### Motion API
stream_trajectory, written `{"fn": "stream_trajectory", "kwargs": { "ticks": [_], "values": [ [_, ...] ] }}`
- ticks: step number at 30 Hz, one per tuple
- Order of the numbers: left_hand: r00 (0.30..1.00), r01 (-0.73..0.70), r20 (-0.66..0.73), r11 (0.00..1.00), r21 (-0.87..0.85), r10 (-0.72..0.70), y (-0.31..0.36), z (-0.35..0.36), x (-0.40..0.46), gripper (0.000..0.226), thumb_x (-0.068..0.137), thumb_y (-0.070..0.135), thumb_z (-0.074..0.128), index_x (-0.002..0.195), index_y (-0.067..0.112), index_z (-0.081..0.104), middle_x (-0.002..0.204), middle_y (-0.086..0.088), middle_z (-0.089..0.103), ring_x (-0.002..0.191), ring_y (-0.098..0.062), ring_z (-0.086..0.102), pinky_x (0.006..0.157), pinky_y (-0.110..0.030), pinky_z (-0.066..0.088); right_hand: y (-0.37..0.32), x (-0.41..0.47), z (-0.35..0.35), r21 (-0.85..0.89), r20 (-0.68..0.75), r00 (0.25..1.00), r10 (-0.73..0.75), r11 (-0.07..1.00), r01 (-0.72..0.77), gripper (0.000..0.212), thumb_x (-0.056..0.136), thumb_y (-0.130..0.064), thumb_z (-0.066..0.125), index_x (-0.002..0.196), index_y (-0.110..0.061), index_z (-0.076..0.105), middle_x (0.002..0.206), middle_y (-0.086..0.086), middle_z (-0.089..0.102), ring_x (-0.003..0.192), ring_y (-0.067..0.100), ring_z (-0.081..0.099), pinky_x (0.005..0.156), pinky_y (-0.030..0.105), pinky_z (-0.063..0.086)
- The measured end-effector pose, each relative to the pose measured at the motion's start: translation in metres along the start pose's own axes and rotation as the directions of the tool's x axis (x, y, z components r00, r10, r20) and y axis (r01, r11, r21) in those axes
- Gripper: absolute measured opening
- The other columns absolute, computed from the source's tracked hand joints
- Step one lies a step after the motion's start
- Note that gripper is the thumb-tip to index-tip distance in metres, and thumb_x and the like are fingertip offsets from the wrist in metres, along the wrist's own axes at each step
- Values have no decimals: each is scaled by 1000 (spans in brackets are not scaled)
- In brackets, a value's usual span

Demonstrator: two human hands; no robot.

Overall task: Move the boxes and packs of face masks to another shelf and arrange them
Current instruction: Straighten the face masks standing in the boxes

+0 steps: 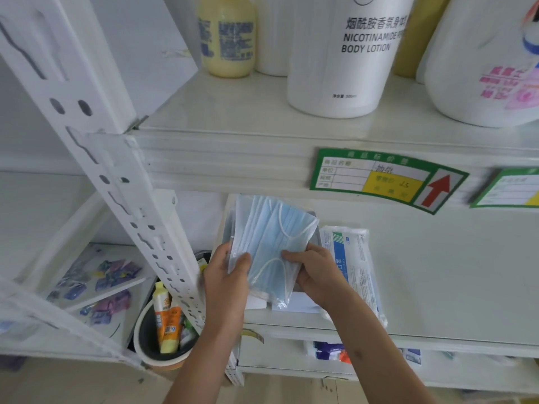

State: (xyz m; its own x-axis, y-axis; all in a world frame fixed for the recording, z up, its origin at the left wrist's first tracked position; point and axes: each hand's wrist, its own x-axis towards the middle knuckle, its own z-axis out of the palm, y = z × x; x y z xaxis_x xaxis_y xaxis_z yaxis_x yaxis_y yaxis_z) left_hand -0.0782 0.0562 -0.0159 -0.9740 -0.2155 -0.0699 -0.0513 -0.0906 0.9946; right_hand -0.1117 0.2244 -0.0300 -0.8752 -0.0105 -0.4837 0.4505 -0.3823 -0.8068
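Observation:
A clear plastic pack of light blue face masks (269,237) is held above the left end of the white middle shelf (437,272). My left hand (226,275) grips its lower left edge and my right hand (316,272) grips its lower right edge. Just to the right lies a white pack with blue and green print (354,266), flat on the shelf and partly under my right wrist. Beneath the held pack, a white box (300,304) shows at its lower edge. More packs (329,351) sit on the shelf below.
The upper shelf carries a white body lotion bottle (344,53), a yellow bottle (227,39) and a large white jug (484,62). Green price tags (385,179) hang on its front edge. A perforated white upright (122,182) stands to the left, with a bucket of tubes (166,328) on the floor.

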Motion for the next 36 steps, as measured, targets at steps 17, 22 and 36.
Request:
{"fn": "stream_trajectory", "kwargs": {
  "ticks": [17, 22, 36],
  "values": [
    [979, -199, 99, 930, 307, 177, 21, -7, -21, 63, 82, 16, 79, 136, 33, 50, 114, 13, 68, 103, -6, 67, 78, -20, 58, -1, -5, 44, -254, -80, 970, -228, 946, 201, 31, 82, -8, 75, 111, -9, 66, 108, 14, 73, 101, 32, 72, 92, 53, 58],
    [903, -369, 175, 500, 783, 392, 32, -10, -25, 92, 81, -14, 60, 152, 27, 18, 147, -4, 50, 113, -28, 64, 79, -36, 56, -9, 2, 71, -535, 171, 941, -291, 775, 337, 28, 92, -28, 71, 116, -17, 63, 106, 8, 72, 95, 28, 71, 83, 40, 61],
    [940, -291, 155, 477, 829, 303, 27, -9, -14, 103, 85, -4, 59, 156, 35, -5, 145, -2, 47, 121, -22, 56, 98, -42, 43, 20, -9, 43, -826, 561, 736, -379, -311, 470, 22, 100, -24, 51, 108, -15, 69, 112, 5, 54, 102, 25, 49, 95, 36, 46]
  ]
}}
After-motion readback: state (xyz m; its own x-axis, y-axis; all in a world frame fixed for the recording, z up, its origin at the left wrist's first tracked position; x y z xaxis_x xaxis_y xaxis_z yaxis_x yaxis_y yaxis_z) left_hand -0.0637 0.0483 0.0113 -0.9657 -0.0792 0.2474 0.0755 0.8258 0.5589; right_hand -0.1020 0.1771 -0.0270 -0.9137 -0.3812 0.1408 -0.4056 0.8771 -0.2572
